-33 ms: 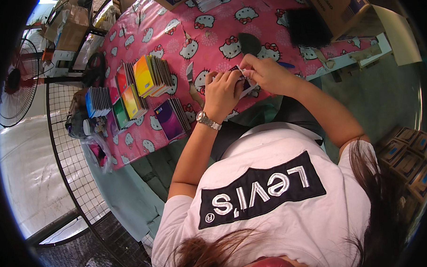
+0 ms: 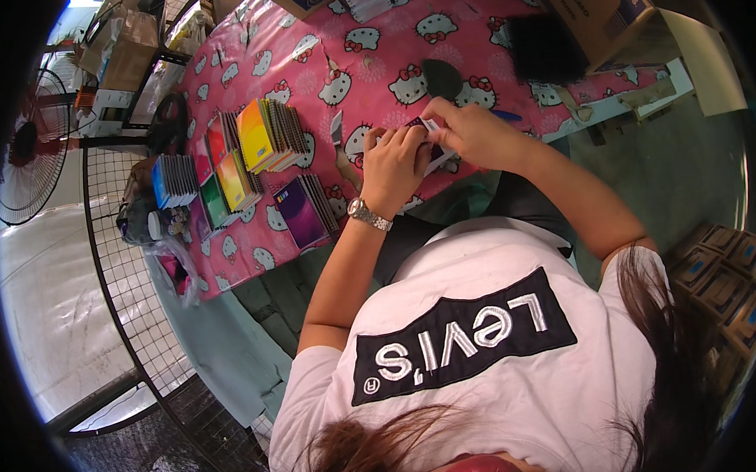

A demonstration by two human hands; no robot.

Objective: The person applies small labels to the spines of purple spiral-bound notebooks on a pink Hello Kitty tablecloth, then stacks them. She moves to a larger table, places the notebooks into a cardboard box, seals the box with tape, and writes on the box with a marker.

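Note:
My left hand (image 2: 395, 159), with a metal watch on its wrist, is closed over a small dark-covered notebook (image 2: 438, 159) at the table's near edge. Its white pages show between my hands; the rest is mostly covered. My right hand (image 2: 479, 135) pinches a small white piece (image 2: 431, 124) at the notebook's far edge; whether it is a page corner or a loose slip is unclear. To the left stand stacks of spiral notebooks: yellow (image 2: 252, 138), blue (image 2: 170, 181), green and yellow (image 2: 232, 181), and purple (image 2: 298, 210) nearest my left forearm.
A pink patterned cloth (image 2: 359, 73) covers the table. A cutter-like blade (image 2: 338, 128) lies left of my hands, a dark green rounded piece (image 2: 441, 78) beyond them. Cardboard boxes (image 2: 598, 27) stand at the far right. A fan (image 2: 33, 145) and wire mesh (image 2: 127, 269) are at the left.
My right fingers have shifted slightly at the notebook's far edge, and the white piece between them shows more. My left hand stays in place.

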